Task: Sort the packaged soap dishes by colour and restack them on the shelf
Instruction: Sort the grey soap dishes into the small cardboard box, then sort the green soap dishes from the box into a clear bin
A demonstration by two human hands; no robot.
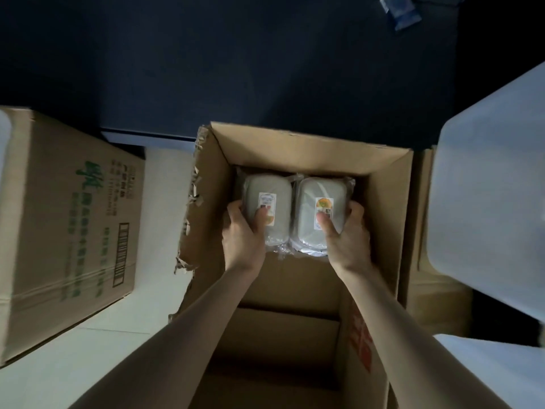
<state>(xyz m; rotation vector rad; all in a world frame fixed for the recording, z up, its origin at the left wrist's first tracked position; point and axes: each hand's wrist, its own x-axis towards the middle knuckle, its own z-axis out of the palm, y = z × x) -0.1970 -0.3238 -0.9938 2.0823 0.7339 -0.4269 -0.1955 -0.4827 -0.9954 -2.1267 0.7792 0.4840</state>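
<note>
Single head view looks steeply down, close above an open carton [309, 149]

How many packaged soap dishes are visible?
2: the left dish in the left hand, the right dish in the right hand, both inside the cardboard box; others may hide beneath.

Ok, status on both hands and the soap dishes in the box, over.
Left grip holds the left soap dish, thumb on top. Right grip holds the right soap dish likewise. Both side by side inside the open cardboard box. Nothing over them.
</note>
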